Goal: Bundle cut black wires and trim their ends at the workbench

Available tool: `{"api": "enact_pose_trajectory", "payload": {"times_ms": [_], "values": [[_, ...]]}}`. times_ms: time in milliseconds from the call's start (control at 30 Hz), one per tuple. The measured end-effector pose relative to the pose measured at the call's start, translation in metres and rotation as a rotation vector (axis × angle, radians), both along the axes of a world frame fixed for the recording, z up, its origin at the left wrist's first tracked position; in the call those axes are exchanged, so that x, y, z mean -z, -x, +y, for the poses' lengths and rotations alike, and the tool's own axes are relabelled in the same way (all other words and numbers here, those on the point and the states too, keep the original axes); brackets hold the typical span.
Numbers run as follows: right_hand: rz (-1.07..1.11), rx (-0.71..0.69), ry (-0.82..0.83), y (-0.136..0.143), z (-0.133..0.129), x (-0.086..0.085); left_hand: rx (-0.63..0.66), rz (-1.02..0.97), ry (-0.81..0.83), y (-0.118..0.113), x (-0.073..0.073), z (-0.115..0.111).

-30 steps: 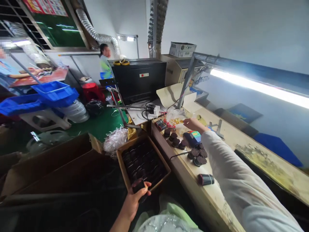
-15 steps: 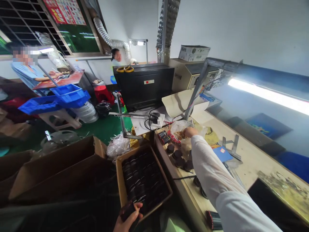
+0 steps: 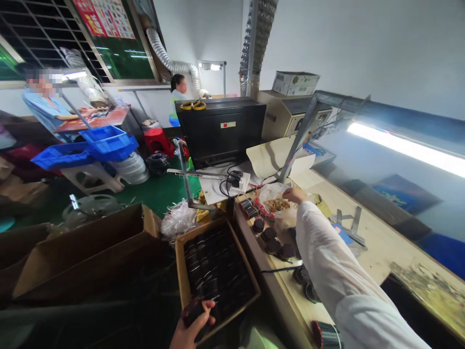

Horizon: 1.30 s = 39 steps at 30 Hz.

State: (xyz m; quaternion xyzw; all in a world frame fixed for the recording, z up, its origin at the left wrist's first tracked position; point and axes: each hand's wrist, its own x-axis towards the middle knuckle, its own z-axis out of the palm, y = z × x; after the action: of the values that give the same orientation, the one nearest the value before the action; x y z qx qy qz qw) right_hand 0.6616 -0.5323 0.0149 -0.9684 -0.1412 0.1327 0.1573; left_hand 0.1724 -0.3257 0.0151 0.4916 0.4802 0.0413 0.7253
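At lower centre, the left hand holds a dark bundle by the carton, already filled with rows; other bundles lie on the bench. The right hand, right of centre at the bag, has a grip I cannot tell.

Left hand: closed around a dark bundle, at the carton's near edge
Carton: packed with banded bundles
Right hand: at a plastic bag of yellowish bits, fingertip contact unclear
Counter: more bundles, some upright, some lying
Tube lamp: lit
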Motion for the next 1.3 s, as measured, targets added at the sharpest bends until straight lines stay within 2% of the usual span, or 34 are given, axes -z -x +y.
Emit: {"api": "enact_pose_trajectory", "payload": {"times_ms": [200, 300, 367, 467, 533, 600, 733, 867, 967, 1100, 1200, 1300], "values": [[0.077, 0.143, -0.202, 0.019, -0.005, -0.03, -0.017, -0.089, -0.037, 0.001, 0.013, 0.0], [0.114, 0.117, -0.318, 0.036, 0.001, -0.05, -0.049, -0.165, -0.026, -0.003, 0.013, 0.001], [0.141, 0.06, -0.395, 0.053, 0.009, -0.067, -0.008, -0.215, 0.016, -0.007, 0.011, 0.004], [0.21, -0.09, -0.545, 0.093, 0.029, -0.095, 0.08, -0.31, 0.041, -0.017, 0.003, 0.011], [0.314, -0.246, -0.687, 0.135, 0.044, -0.109, 0.135, -0.39, 0.022, -0.026, -0.003, 0.014], [0.445, -0.381, -0.755, 0.187, 0.057, -0.114, 0.182, -0.466, 0.006, -0.033, -0.012, 0.013], [0.619, -0.459, -0.672, 0.291, 0.073, -0.101, 0.268, -0.551, 0.066, -0.039, -0.031, 0.005], [0.434, -0.404, -0.606, 0.356, 0.073, -0.08, 0.356, -0.607, 0.123, -0.031, -0.037, -0.005], [0.254, -0.334, -0.514, 0.383, 0.068, -0.067, 0.408, -0.633, 0.142, -0.021, -0.027, -0.012], [0.12, -0.223, -0.413, 0.409, 0.058, -0.051, 0.431, -0.536, 0.175, -0.007, -0.003, -0.02], [0.09, -0.159, -0.395, 0.424, 0.051, -0.038, 0.465, -0.444, 0.196, 0.003, 0.011, -0.026], [0.084, -0.091, -0.438, 0.431, 0.043, -0.027, 0.506, -0.401, 0.25, 0.01, 0.014, -0.03]]}}
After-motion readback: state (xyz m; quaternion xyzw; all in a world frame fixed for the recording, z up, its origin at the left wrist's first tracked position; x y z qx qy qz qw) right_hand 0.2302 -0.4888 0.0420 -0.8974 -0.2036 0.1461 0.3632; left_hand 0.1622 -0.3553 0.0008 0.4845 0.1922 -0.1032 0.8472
